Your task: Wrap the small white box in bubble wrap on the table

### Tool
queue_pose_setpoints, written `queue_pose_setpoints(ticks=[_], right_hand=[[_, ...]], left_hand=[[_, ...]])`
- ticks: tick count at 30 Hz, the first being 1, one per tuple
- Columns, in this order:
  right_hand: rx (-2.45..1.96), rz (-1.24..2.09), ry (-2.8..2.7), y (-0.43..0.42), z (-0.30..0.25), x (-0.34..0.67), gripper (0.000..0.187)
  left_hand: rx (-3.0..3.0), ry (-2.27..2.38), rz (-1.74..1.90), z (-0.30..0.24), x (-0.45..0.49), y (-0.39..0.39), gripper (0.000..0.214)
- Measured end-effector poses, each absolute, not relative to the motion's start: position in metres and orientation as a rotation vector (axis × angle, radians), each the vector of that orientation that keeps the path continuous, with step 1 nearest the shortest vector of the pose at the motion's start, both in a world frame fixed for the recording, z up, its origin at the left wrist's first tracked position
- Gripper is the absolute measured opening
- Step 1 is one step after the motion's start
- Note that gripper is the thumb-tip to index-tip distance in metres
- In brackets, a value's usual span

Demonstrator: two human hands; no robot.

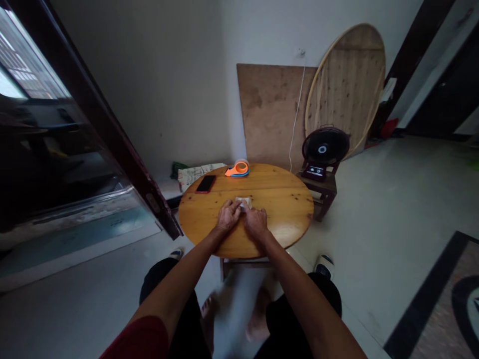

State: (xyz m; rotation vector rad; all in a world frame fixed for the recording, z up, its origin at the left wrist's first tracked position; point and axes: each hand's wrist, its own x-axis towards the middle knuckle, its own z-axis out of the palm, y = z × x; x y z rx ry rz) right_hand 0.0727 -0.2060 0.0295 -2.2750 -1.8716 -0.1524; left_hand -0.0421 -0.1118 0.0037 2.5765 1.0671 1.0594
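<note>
My left hand (pixel 228 215) and my right hand (pixel 256 221) rest side by side on a small round wooden table (pixel 288 209). Their fingertips meet on a small pale, whitish object (pixel 245 202) lying on the tabletop; it is too small to name. Both hands have their fingers curled down onto it. Farther back on the table lie an orange and blue tape dispenser (pixel 238 169) and a dark phone with a red edge (pixel 205 183), both beyond my hands.
A black fan (pixel 325 146) stands on a low stool behind the table at the right. A brown board (pixel 271 112) and a round wooden tabletop (pixel 346 85) lean on the back wall. A dark door frame (pixel 123 149) rises at left. Folded newspaper (pixel 194 174) lies on the floor.
</note>
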Motion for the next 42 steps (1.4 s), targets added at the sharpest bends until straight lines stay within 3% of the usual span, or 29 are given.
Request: queue_pose_setpoints(ticks=[32,36,42], right_hand=[[-2.217,-0.103,-1.862,-0.209,0.0307,0.0767,0.063],[-2.229,-0.112,-1.858,-0.2084,0.0301,0.0765,0.064],[-2.203,-0.123,-1.843,-0.2077,0.0277,0.0776,0.064]], left_hand=[[2.515,0.988,1.192,0.0065,-0.0457,-0.1188,0.037],[2.552,0.979,1.117,0.007,-0.0463,-0.1195,0.047],[2.6,0.969,1.068,0.0057,-0.0463,-0.1189,0.043]])
